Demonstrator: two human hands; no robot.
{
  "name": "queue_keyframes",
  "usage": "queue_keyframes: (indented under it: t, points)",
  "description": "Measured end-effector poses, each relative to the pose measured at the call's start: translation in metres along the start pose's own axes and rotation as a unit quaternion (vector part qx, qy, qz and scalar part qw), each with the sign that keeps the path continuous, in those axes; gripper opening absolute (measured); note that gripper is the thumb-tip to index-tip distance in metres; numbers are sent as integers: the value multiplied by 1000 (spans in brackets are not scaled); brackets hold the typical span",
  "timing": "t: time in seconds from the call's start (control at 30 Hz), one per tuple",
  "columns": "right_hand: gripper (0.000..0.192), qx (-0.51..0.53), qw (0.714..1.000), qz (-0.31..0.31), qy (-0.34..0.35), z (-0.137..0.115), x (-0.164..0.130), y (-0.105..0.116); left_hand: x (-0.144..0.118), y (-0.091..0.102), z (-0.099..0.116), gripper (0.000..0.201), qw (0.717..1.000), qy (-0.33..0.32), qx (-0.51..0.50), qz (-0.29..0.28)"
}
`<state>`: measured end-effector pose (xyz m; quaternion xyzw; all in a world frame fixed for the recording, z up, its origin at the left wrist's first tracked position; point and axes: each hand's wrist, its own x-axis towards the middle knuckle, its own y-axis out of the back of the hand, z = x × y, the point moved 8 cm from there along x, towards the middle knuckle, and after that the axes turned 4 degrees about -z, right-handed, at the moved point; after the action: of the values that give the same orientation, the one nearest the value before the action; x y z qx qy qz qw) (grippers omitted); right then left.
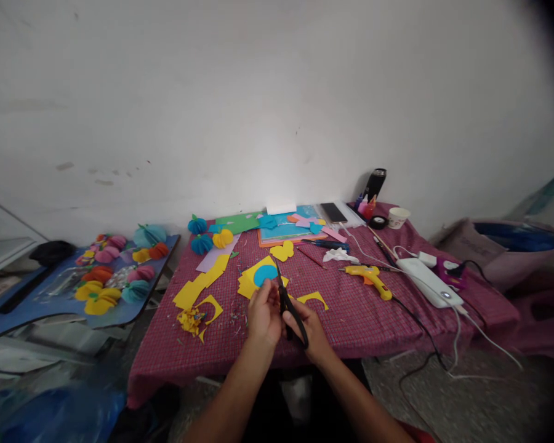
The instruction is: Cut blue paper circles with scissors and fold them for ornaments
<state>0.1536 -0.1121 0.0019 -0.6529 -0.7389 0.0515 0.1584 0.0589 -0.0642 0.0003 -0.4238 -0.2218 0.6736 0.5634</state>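
Observation:
Black scissors (290,312) are in my right hand (310,333), its fingers around the handles. Their blades point away from me, close to the right edge of a blue paper circle (264,275). My left hand (264,315) is closed, with curled fingers just below the circle; whether it grips the circle or another piece is hidden. Yellow paper squares (246,285) lie under and around the circle. A yellow offcut with a curved edge (314,299) rests right of my hands. Beyond the scissors is a yellow petal-shaped paper piece (282,251).
On the checked cloth (166,351) are crumpled yellow scraps (190,320), paper pumpkins (202,244), a yellow glue gun (372,278), a phone (333,213), a white power unit (428,282) with cables, and a paper cup (397,217). A blue side table (133,314) holds more paper pumpkins.

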Motion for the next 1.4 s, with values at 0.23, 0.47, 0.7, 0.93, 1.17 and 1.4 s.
queue_keyframes:
  t: [0.23,0.47,0.7,0.93,1.17,1.4]
  points:
    - [42,-7,1000,2,-8,1,0,1,1,2,-1,10,1000,2,1,1]
    - [43,-29,999,10,-19,-5,-1,0,0,1,-2,12,1000,5,6,2]
    - [40,-37,999,7,-14,-6,-1,0,1,2,-3,13,1000,5,8,1]
    - [39,-31,999,10,-11,-4,-1,1,3,3,-5,16,1000,8,12,-8]
    - [42,-61,998,16,-13,-6,-1,2,5,4,-6,17,1000,3,8,2]
    - [43,-74,997,14,20,-18,1,-1,6,2,-5,17,1000,-3,11,-12]
